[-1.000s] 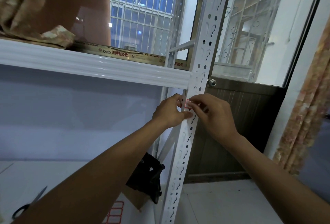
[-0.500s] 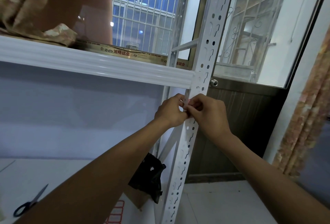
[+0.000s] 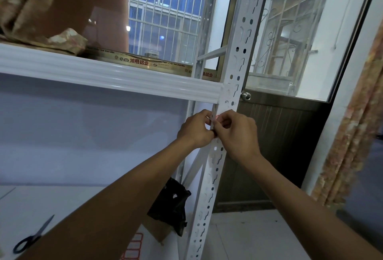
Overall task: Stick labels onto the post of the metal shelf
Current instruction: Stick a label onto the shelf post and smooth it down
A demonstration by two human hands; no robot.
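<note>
- Under the joint of the ribbed white shelf beam (image 3: 103, 77), head view: both hands meeting on the front face of the white perforated metal post (image 3: 215, 166).
- Left hand (image 3: 194, 129) in from the left side of the post, fingers curled, tips pinching the left edge of the small red-edged label (image 3: 217, 118).
- Right hand (image 3: 236, 133) in from the right, thumb and forefinger pinching the same label, other fingers folded, back of hand toward camera.
- Label mostly hidden between fingertips, only a reddish sliver showing, lying against the post just below the beam; stuck down or not, cannot tell.
- Hands touching each other in front of the post.
- Post tilted in frame, top edge to bottom edge, with round holes and keyhole slots.
- Bottom left on the white lower board: blue-handled scissors (image 3: 33, 237).
- Bottom edge, just left of the post foot: sheet of red-bordered labels (image 3: 133, 247), partly covered by the left forearm.
- Crumpled black plastic bag (image 3: 170, 203) near the post, behind the left forearm.
- Behind the post: dark brown door panel (image 3: 269, 135), round silver door knob (image 3: 246, 96), glass above.
- Right edge: patterned orange-beige curtain (image 3: 352, 135).
</note>
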